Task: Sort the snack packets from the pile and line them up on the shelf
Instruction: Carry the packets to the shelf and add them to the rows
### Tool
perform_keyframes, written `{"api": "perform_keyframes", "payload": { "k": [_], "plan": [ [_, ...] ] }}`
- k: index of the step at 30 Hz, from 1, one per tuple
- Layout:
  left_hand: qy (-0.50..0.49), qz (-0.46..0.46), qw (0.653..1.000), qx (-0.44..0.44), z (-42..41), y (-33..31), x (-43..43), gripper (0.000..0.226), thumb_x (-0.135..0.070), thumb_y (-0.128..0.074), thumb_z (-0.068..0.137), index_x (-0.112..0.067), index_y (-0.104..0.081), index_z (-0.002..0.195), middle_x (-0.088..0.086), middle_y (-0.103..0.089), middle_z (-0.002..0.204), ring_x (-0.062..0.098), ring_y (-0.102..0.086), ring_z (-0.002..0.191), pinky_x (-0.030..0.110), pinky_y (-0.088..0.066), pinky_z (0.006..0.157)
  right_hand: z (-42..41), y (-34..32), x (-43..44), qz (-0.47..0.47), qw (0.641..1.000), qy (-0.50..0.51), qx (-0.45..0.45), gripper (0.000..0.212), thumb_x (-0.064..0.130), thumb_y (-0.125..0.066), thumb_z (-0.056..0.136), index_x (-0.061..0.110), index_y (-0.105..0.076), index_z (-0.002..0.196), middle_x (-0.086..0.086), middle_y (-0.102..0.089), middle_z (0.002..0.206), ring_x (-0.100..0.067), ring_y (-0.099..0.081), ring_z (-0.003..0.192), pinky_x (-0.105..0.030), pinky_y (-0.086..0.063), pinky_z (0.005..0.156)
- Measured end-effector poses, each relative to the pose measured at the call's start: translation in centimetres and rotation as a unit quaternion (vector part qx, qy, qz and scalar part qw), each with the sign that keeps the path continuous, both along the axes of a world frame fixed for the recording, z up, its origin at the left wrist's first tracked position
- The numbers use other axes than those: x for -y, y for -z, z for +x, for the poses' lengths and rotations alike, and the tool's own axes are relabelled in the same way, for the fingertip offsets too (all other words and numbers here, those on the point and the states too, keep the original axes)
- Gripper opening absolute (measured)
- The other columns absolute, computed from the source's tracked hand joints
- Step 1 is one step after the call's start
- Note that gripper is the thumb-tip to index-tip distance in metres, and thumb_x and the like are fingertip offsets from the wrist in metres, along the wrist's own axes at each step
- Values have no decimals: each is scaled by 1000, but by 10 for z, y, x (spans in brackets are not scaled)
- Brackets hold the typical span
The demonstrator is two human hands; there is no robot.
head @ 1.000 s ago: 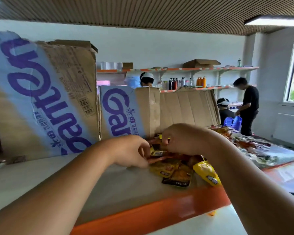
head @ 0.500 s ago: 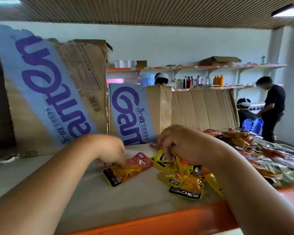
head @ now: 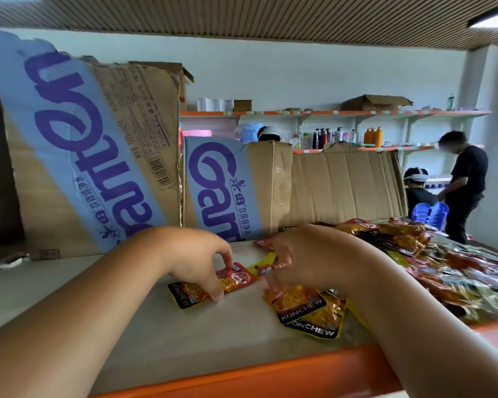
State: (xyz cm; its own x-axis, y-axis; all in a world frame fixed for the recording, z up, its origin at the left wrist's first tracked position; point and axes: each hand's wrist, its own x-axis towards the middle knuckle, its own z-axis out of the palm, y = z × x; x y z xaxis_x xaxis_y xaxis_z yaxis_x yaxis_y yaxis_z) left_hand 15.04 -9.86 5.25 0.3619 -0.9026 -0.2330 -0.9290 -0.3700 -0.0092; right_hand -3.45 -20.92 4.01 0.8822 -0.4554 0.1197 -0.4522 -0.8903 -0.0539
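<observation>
One red-and-orange foil snack packet (head: 237, 279) with a black end band lies flat on the beige shelf board (head: 127, 334) at the centre of the frame, directly under our left hand (head: 196, 262). Its long axis runs slantwise, black end toward the lower left and red end toward the upper right, so it sits crooked to the shelf's orange front lip. Our left fingers (head: 229, 257) curl down over it. One fingertip rests on the far red end and the thumb presses the near edge, so we judge the packet pinched across its width. The wrist bends downward, and the forearm comes in from the lower left corner.

Our right hand (head: 314, 254) sits just to the right, near this packet but apart from it. Its knuckles are up and its fingers curl down toward a small stack of orange packets (head: 305, 305). The fingertips are hidden behind the back of the hand, so we cannot tell whether they pinch anything. The pile of foil snack packets (head: 443, 268) spreads toward the right edge of the frame.

We judge the left hand the one to place this packet: it needs turning square to the lip, with bare board lying to the left. Brown cardboard boxes with blue-and-purple print (head: 98, 153) stand along the back.
</observation>
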Motion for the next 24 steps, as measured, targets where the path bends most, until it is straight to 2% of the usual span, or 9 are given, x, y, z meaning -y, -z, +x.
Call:
{"api": "perform_keyframes", "payload": {
  "k": [2,3,5,8,10,13,16,18,24],
  "plan": [
    [-3,-4,1000,-1,1,0,0,63,-53,-85,76,-46,-54,131,-14,-55,111,10,-60,99,33,-58,87,3,3,-6,-17,998,28,-61,63,75,-67,74,30,-62,117,9,-64,109,-14,-59,96,-29,-44,75],
    [-5,-6,1000,-2,1,0,0,62,-53,-86,75,-46,-55,128,-15,-55,110,10,-60,98,33,-58,86,5,4,-8,-26,997,27,-66,63,75,-67,74,30,-61,118,9,-64,110,-14,-58,95,-29,-43,75],
    [-8,-7,1000,-2,2,1,0,59,-53,-86,73,-46,-55,123,-16,-56,109,10,-60,97,34,-58,85,7,6,-12,-43,997,16,-58,50,68,-67,76,31,-59,109,10,-60,99,-11,-53,86,-28,-41,69],
    [-7,-15,1000,0,3,1,-1,55,-51,-87,74,-44,-57,120,-14,-57,110,11,-61,98,36,-59,87,5,6,-14,-48,998,-10,-36,38,55,-69,76,30,-58,103,9,-58,93,-11,-53,83,-27,-41,63],
    [-3,-40,999,2,3,-1,-2,52,-48,-86,76,-42,-58,119,-14,-57,112,10,-60,98,35,-59,86,2,5,-12,-25,999,-26,0,33,51,-72,76,30,-56,96,9,-58,88,-9,-55,79,-27,-42,61],
    [-2,-117,993,-5,8,-5,-4,45,-44,-84,77,-41,-58,114,-13,-60,111,9,-62,95,34,-59,81,-5,4,-1,19,995,-19,101,33,52,-74,74,30,-59,94,9,-64,89,-9,-59,78,-33,-54,69],
    [-6,-212,977,-23,13,-9,-7,43,-42,-84,75,-43,-57,108,-15,-62,105,7,-64,90,31,-57,74,-7,4,8,-5,984,11,176,33,51,-75,73,32,-58,93,7,-64,82,-8,-58,68,-31,-51,59],
    [-5,-266,964,1,13,-13,-9,44,-44,-84,75,-44,-56,109,-17,-60,105,6,-61,91,29,-54,72,-6,1,10,-23,975,27,218,32,51,-76,74,32,-57,91,6,-62,78,-7,-54,64,-29,-47,55],
    [40,-437,891,117,1,-28,-14,41,-43,-82,78,-38,-62,114,-8,-58,110,16,-59,97,32,-53,78,-6,-22,10,-84,936,67,336,29,46,-75,78,28,-62,94,8,-62,83,-14,-55,76,-29,-46,62]
  ]
}}
